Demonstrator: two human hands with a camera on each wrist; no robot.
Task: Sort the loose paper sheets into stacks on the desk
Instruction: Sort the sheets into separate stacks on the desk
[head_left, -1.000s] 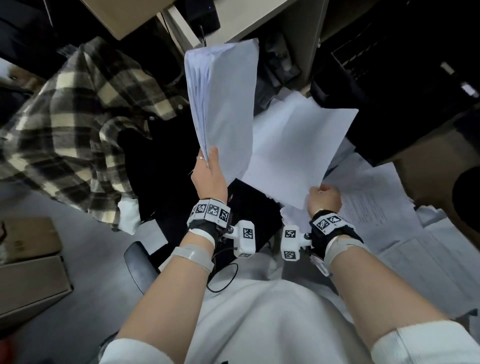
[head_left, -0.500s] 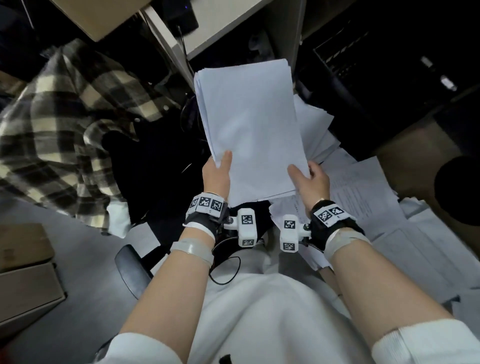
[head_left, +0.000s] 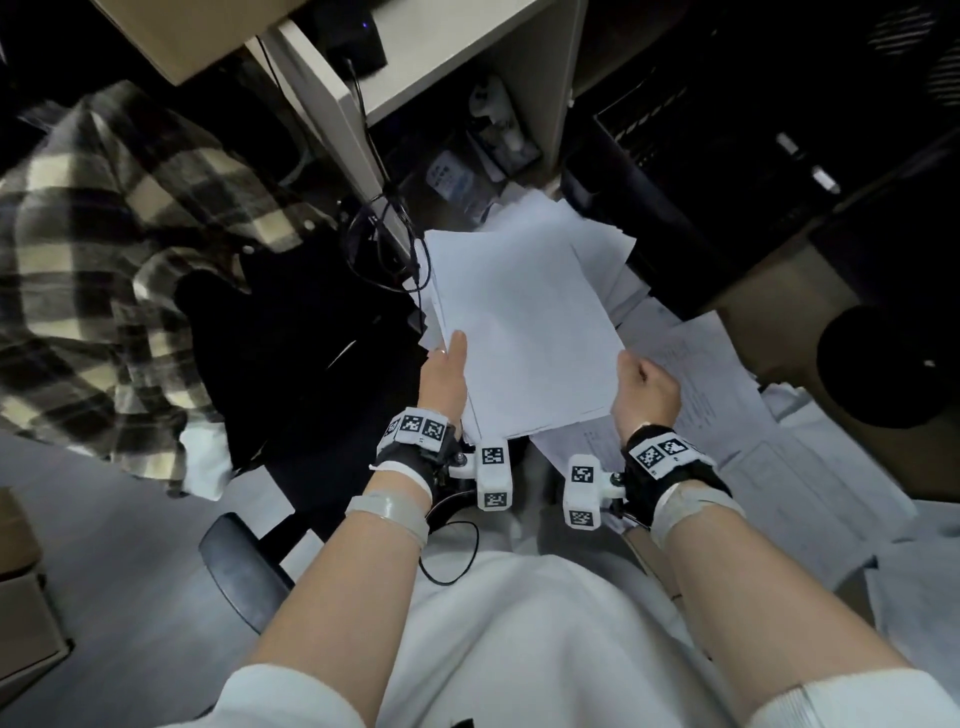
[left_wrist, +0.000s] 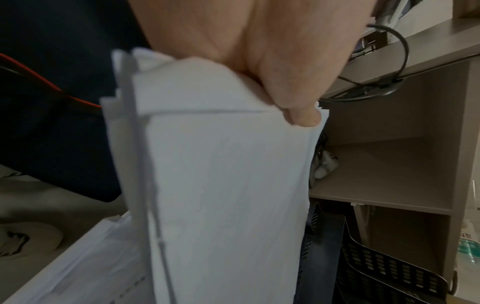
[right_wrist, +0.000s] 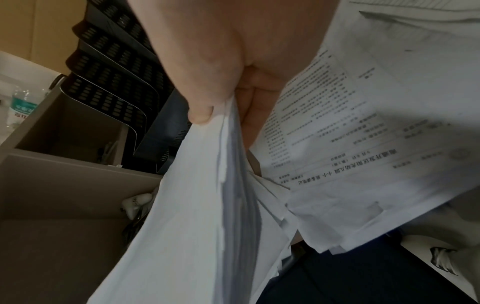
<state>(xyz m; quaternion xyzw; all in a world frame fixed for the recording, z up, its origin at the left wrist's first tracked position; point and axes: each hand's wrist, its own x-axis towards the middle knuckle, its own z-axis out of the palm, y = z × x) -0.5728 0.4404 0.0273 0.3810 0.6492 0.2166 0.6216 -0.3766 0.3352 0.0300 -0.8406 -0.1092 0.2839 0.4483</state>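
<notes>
A stack of white paper sheets (head_left: 519, 332) is held flat over my lap, its blank side up. My left hand (head_left: 444, 382) grips its near left corner, thumb on top; the left wrist view shows the thumb (left_wrist: 298, 111) pressing the stack (left_wrist: 228, 195). My right hand (head_left: 641, 392) pinches the near right corner, thumb over the stack's edge (right_wrist: 228, 164) in the right wrist view. Loose printed sheets (head_left: 727, 415) lie spread underneath and to the right, one with printed text (right_wrist: 350, 123).
A plaid shirt (head_left: 119, 249) hangs over a dark chair at left. A beige shelf unit (head_left: 467, 57) with cables (head_left: 384, 234) stands ahead. Black mesh file trays (left_wrist: 389, 271) sit at the right, by a round dark object (head_left: 888, 364). Cardboard boxes (head_left: 21, 613) lie on the floor at left.
The left hand's upright stack came down flat and the right hand's single sheet was laid onto it. Both hands now hold the combined stack, lower and nearer my lap.
</notes>
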